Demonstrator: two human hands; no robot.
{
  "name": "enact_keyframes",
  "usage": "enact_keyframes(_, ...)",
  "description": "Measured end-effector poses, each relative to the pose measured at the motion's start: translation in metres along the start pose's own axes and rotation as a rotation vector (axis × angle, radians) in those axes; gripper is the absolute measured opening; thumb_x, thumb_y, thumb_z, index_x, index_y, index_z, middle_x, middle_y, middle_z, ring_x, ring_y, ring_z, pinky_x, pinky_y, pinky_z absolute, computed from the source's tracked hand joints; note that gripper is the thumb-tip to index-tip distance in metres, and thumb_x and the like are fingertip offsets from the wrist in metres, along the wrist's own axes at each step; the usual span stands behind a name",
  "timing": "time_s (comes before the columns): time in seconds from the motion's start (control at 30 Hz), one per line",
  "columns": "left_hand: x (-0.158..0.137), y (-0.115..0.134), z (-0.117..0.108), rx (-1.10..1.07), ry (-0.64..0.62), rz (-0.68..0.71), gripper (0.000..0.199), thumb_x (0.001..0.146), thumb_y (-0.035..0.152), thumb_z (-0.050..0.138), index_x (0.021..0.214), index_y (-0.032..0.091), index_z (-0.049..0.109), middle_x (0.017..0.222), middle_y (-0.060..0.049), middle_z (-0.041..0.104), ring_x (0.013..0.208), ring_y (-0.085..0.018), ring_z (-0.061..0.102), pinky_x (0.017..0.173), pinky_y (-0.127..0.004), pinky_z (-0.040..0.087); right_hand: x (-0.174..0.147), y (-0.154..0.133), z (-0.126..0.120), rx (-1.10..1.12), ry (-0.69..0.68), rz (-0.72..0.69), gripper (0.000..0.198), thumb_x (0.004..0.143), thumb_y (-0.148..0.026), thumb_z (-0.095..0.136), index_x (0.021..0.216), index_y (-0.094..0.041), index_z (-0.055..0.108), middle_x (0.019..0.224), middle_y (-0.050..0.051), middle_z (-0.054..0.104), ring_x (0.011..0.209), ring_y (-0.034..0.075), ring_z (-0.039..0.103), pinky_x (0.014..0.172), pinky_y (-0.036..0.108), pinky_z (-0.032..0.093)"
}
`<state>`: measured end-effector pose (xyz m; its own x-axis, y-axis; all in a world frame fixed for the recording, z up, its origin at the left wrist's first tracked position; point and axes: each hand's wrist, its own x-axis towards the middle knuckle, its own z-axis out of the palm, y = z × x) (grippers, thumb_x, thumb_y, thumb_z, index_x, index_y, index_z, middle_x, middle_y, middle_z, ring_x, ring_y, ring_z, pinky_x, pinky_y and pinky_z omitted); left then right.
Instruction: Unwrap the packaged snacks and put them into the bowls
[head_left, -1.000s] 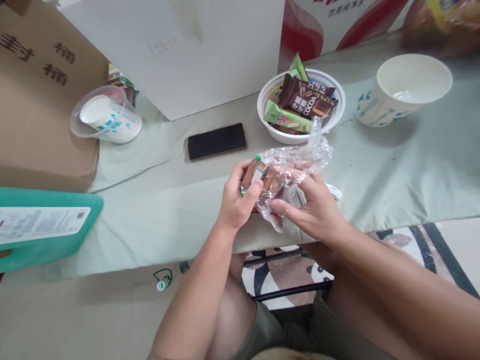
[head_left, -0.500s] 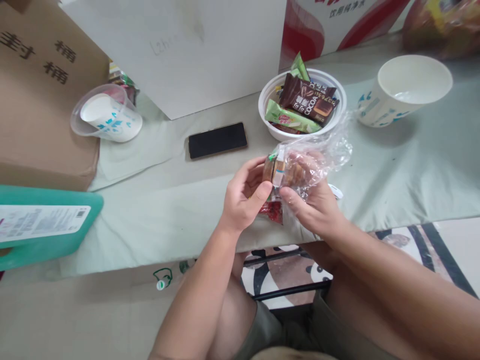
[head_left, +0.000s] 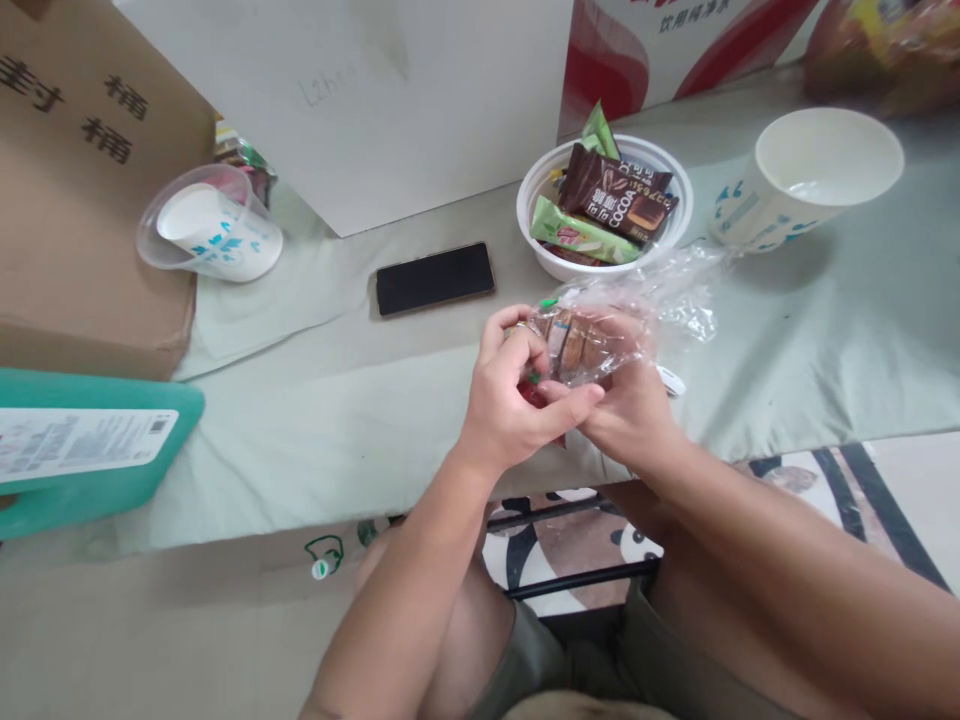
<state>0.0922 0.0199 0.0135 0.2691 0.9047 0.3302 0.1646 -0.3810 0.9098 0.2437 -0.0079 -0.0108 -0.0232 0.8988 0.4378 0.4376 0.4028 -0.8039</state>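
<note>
Between my two hands is a clear plastic bag point(head_left: 679, 300) with several brown, biscuit-like pieces point(head_left: 574, 345) in it. My left hand point(head_left: 506, 395) curls around the bag's left end, its thumb reaching across toward the other hand. Cupped under and behind the bag, my right hand point(head_left: 634, 400) grips its right part, with some fingers showing blurred through the plastic. The bag's loose end spreads out to the right. Below the hands a red wrapper point(head_left: 534, 392) shows in part, mostly covered by my fingers. A small white item point(head_left: 671, 381) lies just right of my right hand.
Behind the hands stands a white bowl point(head_left: 529, 225) of wrapped snacks. A phone point(head_left: 436, 280) lies to its left, a large paper cup point(head_left: 825, 170) stands right. Farther left are nested cups point(head_left: 217, 230), a cardboard box point(head_left: 90, 220) and a green jug point(head_left: 169, 400). A white box point(head_left: 420, 110) stands at the back.
My left hand has shifted right and closed further around the bag, its thumb now near my right hand. The bag has turned slightly, and its loose end stretches farther right.
</note>
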Motion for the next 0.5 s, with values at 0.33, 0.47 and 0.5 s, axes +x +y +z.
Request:
enact_keyframes(0.33, 0.0024, -0.0011, 0.0004, -0.36, 0.136, -0.169, 0.032, 0.095, 0.04, 0.063, 0.074, 0.021, 0.05, 0.086, -0.003, 0.06, 0.075, -0.015, 0.053, 0.069, -0.028, 0.046, 0.003, -0.0093, -0.0014, 0.315, 0.05, 0.201, 0.041, 0.096, -0.037, 0.062, 0.137, -0.034, 0.055, 0.137, 0.006, 0.064, 0.129, 0.029, 0.063, 0.115, 0.056, 0.049)
enact_keyframes(0.47, 0.0029, -0.0013, -0.0023, -0.551, 0.171, -0.285, 0.037, 0.093, 0.041, 0.069, 0.071, 0.021, 0.047, 0.066, 0.003, 0.042, 0.059, -0.011, 0.037, 0.058, -0.025, 0.034, 0.0062, -0.0069, -0.0023, 0.454, 0.085, 0.341, 0.054, 0.092, -0.045, 0.069, 0.141, -0.038, 0.048, 0.143, 0.005, 0.06, 0.128, 0.029, 0.064, 0.107, 0.051, 0.055)
enact_keyframes(0.5, 0.0028, -0.0004, -0.0032, -0.567, 0.161, -0.303, 0.037, 0.091, 0.041, 0.07, 0.07, 0.021, 0.047, 0.065, 0.003, 0.041, 0.058, -0.011, 0.036, 0.057, -0.025, 0.033, 0.0074, -0.0066, -0.0021, 0.49, 0.078, 0.363, 0.061, 0.09, -0.046, 0.071, 0.144, -0.04, 0.043, 0.143, 0.005, 0.06, 0.126, 0.029, 0.065, 0.105, 0.05, 0.057)
